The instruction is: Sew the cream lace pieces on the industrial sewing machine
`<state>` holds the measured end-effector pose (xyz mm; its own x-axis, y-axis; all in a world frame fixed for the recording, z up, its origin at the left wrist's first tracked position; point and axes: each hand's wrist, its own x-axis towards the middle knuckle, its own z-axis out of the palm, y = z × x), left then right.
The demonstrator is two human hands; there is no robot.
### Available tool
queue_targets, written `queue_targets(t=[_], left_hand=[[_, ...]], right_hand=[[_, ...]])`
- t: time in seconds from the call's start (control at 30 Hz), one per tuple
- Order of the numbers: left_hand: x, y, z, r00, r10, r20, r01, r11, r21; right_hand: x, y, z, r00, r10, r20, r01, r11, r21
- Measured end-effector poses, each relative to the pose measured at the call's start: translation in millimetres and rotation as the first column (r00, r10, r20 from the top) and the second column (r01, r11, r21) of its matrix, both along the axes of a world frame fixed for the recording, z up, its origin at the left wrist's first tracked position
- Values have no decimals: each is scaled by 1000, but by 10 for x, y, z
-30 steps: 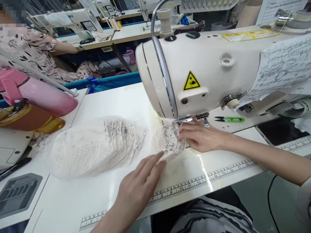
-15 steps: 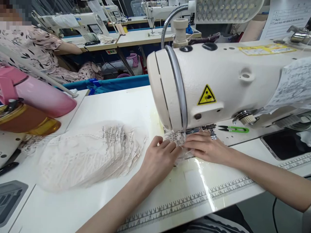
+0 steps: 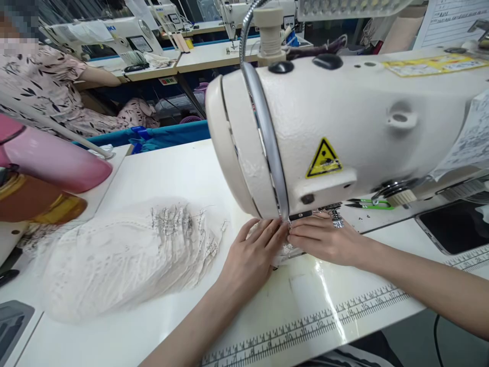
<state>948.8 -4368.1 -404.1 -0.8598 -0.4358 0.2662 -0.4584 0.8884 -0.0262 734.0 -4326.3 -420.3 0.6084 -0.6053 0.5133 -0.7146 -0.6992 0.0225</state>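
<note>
- A printed ruler strip [image 3: 305, 329] runs along the near edge of the white worktop [image 3: 171, 168], at the bottom of the frame.
- Just above it, at centre, the left hand [image 3: 254, 255] lies flat with fingers stretched out, pressing on a small lace piece [image 3: 284, 251].
- The right hand [image 3: 324, 239] lies flat too, fingers extended, on the same lace piece; the fingertips of both hands meet just under the machine head.
- The lace piece sits at the needle area, mostly hidden by the hands and the machine; only a pale edge shows between them.
- At lower left, a stack of white lace pieces [image 3: 122, 255] with loose thread ends spreads over the worktop, apart from the left hand.
- The cream sewing machine [image 3: 344, 112] fills the centre and right, blocking sight of the needle; a yellow warning sticker [image 3: 324, 158] is on its side.
- Green thread snips [image 3: 369, 204] lie behind the right hand, and a dark phone [image 3: 454, 227] lies at right.
- At the left edge sit a pink bottle [image 3: 53, 160] and an amber container [image 3: 38, 201].
- At upper left, another person [image 3: 49, 86] in a patterned top sits among further sewing machines [image 3: 110, 33].
</note>
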Motion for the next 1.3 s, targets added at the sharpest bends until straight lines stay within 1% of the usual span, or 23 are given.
queue_targets(t=[0.17, 0.33, 0.43, 0.57, 0.7, 0.83, 1.1, 1.3], left_hand=[[40, -19, -29, 999, 18, 30, -19, 1000, 22], [49, -23, -16, 999, 23, 34, -24, 999, 35], [48, -26, -20, 999, 33, 39, -35, 998, 46], [44, -22, -28, 999, 37, 40, -40, 997, 63], [44, -18, -37, 999, 34, 43, -36, 997, 65], [41, -19, -47, 998, 37, 46, -40, 997, 62], [8, 3, -42, 995, 77, 66, -81, 995, 54], [-28, 24, -25, 988, 119, 94, -126, 990, 70]], right_hand=[[18, 0, 4, 1000, 27, 13, -27, 1000, 1], [32, 1, -21, 999, 22, 32, -22, 1000, -16], [38, -3, -23, 999, 25, 26, -25, 1000, -9], [44, 0, -17, 1000, 12, 19, -12, 999, -34], [44, 14, -9, 1000, -9, 18, 10, 998, -62], [40, 20, 2, 1000, -19, 9, 20, 999, -48], [23, -8, 39, 998, -56, -1, 56, 995, -84], [26, 27, 66, 990, -139, -31, 136, 987, -84]])
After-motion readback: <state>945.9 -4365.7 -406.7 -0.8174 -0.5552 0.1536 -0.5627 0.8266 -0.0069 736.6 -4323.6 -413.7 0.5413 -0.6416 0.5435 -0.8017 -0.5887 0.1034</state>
